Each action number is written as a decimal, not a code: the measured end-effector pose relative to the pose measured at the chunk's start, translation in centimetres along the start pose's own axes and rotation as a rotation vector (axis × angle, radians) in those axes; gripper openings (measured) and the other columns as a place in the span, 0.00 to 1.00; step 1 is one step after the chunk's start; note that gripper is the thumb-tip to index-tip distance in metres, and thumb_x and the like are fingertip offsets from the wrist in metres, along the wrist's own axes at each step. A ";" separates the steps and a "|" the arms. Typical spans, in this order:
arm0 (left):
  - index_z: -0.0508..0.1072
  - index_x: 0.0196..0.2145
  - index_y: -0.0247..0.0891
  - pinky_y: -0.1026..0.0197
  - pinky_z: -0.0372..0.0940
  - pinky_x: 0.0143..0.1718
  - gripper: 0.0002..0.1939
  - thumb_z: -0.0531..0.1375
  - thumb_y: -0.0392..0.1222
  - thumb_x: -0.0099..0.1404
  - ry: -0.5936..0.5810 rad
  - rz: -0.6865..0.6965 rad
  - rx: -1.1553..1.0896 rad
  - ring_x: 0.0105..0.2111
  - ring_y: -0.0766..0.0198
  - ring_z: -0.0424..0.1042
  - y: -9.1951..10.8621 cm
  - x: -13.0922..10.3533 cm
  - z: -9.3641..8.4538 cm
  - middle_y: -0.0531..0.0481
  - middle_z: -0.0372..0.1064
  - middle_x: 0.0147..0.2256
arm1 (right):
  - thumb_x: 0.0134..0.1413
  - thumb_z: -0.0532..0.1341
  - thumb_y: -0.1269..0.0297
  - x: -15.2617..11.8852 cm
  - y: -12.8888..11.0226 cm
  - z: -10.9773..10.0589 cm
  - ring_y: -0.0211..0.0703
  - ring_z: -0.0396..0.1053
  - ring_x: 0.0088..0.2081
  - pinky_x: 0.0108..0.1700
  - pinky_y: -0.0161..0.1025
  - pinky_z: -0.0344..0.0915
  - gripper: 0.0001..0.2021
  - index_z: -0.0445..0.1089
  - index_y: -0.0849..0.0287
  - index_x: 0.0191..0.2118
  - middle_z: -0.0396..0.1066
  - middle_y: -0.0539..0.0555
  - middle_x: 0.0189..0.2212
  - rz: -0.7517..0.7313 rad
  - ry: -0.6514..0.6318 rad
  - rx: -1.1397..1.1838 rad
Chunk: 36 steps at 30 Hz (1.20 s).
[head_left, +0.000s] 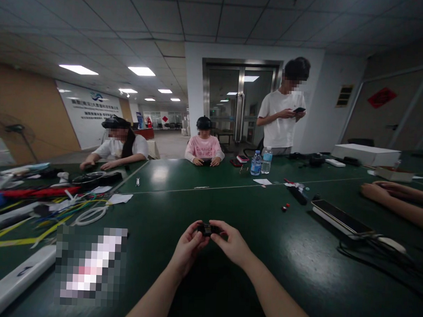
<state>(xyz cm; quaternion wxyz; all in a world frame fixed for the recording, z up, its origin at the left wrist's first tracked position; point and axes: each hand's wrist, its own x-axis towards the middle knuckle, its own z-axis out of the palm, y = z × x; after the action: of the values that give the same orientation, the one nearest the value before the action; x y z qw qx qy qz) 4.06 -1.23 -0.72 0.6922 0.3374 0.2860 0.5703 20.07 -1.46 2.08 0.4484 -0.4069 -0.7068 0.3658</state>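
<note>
Between my two hands, just above the green table [230, 203], is a small black object [205, 229] with a yellowish patch; its exact kind is too small to tell. My left hand [189, 244] grips its left end between thumb and fingers. From the other side, my right hand [231, 241] pinches its right end with thumb and forefinger. The fingers cover part of the object. To the left lies a flat item [93, 265] blurred by pixelation.
Cables [91, 215], a white bar [19, 276] and clutter fill the left side. A phone on a white box [342, 219] and black cords lie right, near another person's arms [388, 194]. Two water bottles [256, 163] stand farther back. Two people sit opposite; one stands.
</note>
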 end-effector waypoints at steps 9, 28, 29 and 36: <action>0.66 0.43 0.39 0.62 0.64 0.39 0.21 0.64 0.36 0.51 -0.040 -0.024 -0.071 0.32 0.65 0.73 0.2 0.0 -0.1 0.48 0.71 0.38 | 0.48 0.57 0.69 0.1 0.5 0.5 0.42 0.65 0.46 0.51 0.44 0.60 0.15 0.63 0.54 0.45 0.68 0.52 0.42 -0.007 0.012 0.191; 0.68 0.43 0.33 0.56 0.55 0.52 0.21 0.49 0.53 0.62 -0.263 -0.325 -0.330 0.46 0.58 0.68 1.3 -1.0 0.6 0.40 0.70 0.44 | 0.47 0.56 0.70 -0.3 -0.7 0.9 0.44 0.63 0.45 0.50 0.45 0.58 0.16 0.63 0.52 0.44 0.67 0.51 0.42 0.012 0.002 0.107; 0.68 0.43 0.33 0.56 0.55 0.52 0.22 0.49 0.53 0.62 -0.263 -0.324 -0.338 0.47 0.58 0.68 1.3 -1.1 0.6 0.40 0.70 0.44 | 0.47 0.56 0.70 -0.4 -0.8 0.9 0.44 0.63 0.45 0.50 0.45 0.58 0.16 0.63 0.52 0.44 0.67 0.51 0.42 0.018 -0.001 0.108; 0.68 0.43 0.32 0.54 0.54 0.53 0.23 0.47 0.53 0.62 -0.290 -0.293 -0.353 0.49 0.56 0.65 1.4 -1.3 0.9 0.40 0.71 0.42 | 0.48 0.56 0.70 -0.6 -1.4 1.1 0.44 0.62 0.47 0.51 0.44 0.57 0.17 0.62 0.52 0.46 0.66 0.51 0.43 0.008 -0.017 0.113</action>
<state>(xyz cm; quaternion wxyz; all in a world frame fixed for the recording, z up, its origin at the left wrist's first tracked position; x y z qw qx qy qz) 3.64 -2.42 0.94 0.8493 0.2444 0.1257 0.4508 18.90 -2.72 2.76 0.4632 -0.3806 -0.6873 0.4102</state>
